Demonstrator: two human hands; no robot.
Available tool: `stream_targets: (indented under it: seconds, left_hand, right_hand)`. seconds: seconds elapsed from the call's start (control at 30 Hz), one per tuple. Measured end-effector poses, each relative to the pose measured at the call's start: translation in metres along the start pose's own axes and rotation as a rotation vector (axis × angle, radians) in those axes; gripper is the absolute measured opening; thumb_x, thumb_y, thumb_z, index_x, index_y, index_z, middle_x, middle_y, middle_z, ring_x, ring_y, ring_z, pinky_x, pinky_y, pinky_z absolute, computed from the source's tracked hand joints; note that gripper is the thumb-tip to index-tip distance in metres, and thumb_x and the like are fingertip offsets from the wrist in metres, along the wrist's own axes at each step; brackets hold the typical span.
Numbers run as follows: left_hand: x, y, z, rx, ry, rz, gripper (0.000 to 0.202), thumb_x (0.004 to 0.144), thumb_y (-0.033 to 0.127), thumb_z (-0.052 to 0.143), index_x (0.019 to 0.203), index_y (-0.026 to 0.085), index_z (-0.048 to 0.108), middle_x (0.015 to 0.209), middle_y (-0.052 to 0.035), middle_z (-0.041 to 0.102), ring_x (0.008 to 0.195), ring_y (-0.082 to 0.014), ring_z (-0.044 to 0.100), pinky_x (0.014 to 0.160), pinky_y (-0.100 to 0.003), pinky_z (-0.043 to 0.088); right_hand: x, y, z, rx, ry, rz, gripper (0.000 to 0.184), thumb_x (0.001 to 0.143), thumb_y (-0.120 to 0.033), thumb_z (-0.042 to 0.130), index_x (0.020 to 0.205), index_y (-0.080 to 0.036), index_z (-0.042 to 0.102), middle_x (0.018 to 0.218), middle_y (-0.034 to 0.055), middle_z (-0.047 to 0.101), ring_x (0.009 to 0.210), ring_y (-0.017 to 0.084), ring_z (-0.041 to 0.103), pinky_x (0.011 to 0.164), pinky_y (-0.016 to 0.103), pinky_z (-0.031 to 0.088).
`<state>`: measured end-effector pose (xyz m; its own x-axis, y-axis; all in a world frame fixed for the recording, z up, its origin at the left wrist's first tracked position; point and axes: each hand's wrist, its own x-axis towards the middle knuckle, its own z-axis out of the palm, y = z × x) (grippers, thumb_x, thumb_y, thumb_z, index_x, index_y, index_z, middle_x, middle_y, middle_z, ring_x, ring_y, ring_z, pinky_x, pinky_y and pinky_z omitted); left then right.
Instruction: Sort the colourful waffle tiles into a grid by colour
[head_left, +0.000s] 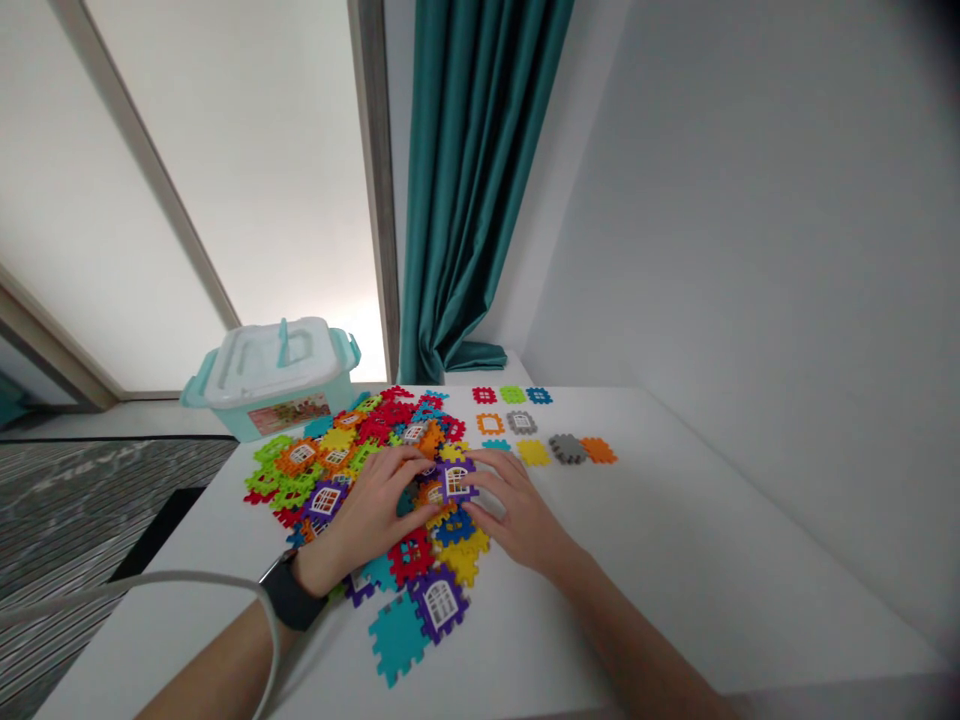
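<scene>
From the head-worn view, a heap of interlocking plastic tiles [360,430] lies on the left part of a white table [675,560]. The left hand [367,510], with a black smartwatch [289,590] on its wrist, rests on the heap, its fingers [397,462] together and curved downward. The right hand [517,520] lies at the heap's right edge, its fingers [487,470] slightly apart, tips touching a purple window tile [454,482]; a grip cannot be confirmed. Separate tiles [521,422] stand in rows to the far right of the heap. A lidded plastic storage box [270,375] sits at the far table edge, just beyond the heap. A teal curtain [465,200] hangs farther back.
</scene>
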<state>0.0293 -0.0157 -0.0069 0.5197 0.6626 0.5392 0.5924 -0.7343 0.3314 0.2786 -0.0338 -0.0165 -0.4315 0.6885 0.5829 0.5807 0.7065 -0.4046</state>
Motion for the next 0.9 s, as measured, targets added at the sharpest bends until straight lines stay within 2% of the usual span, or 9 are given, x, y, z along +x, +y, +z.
stream_targets:
  seconds: [0.13, 0.37, 0.6, 0.77, 0.9]
  left_hand:
    - [0.007, 0.006, -0.003, 0.034, -0.037, 0.027, 0.022, 0.098, 0.034, 0.06, 0.117, 0.024, 0.065, 0.119, -0.0089, 0.066, 0.111, -0.0263, 0.062, 0.097, -0.044, 0.049]
    - [0.034, 0.024, -0.002, 0.04, -0.241, 0.176, 0.018, 0.097, 0.029, 0.058, 0.111, 0.025, 0.068, 0.111, -0.0054, 0.069, 0.108, -0.0239, 0.064, 0.099, -0.041, 0.047]
    - [0.067, 0.039, 0.027, 0.008, -0.325, 0.304, 0.016, 0.096, 0.028, 0.06, 0.109, 0.023, 0.068, 0.111, -0.0063, 0.069, 0.107, -0.0247, 0.065, 0.098, -0.04, 0.049]
    - [0.089, 0.047, 0.05, 0.021, -0.416, 0.381, 0.016, 0.093, 0.025, 0.063, 0.109, 0.023, 0.067, 0.11, -0.0066, 0.069, 0.099, -0.0247, 0.067, 0.09, -0.038, 0.053]
    - [0.103, 0.05, 0.065, -0.008, -0.451, 0.437, 0.012, 0.092, 0.023, 0.065, 0.103, 0.022, 0.067, 0.11, -0.0062, 0.068, 0.097, -0.0237, 0.067, 0.087, -0.036, 0.053]
  right_hand:
    - [-0.007, 0.009, -0.004, -0.023, 0.045, 0.027, 0.021, 0.094, -0.024, 0.062, 0.114, -0.028, 0.064, 0.131, 0.0104, 0.064, 0.125, 0.027, 0.058, 0.108, 0.052, 0.046]
    - [-0.029, 0.033, -0.029, -0.103, 0.098, 0.069, 0.02, 0.093, -0.024, 0.063, 0.113, -0.027, 0.065, 0.131, 0.0105, 0.065, 0.126, 0.028, 0.059, 0.109, 0.053, 0.046]
    - [-0.045, 0.074, -0.064, -0.149, 0.129, 0.116, 0.019, 0.094, -0.026, 0.063, 0.113, -0.026, 0.065, 0.13, 0.0108, 0.067, 0.123, 0.027, 0.061, 0.106, 0.054, 0.048]
    - [-0.042, 0.098, -0.085, -0.169, 0.099, 0.19, 0.017, 0.092, -0.026, 0.065, 0.11, -0.024, 0.065, 0.129, 0.0115, 0.068, 0.122, 0.027, 0.062, 0.106, 0.053, 0.048]
    - [-0.038, 0.119, -0.093, -0.173, 0.067, 0.234, 0.019, 0.089, -0.023, 0.066, 0.108, -0.024, 0.066, 0.13, 0.0108, 0.067, 0.123, 0.027, 0.061, 0.108, 0.053, 0.046]
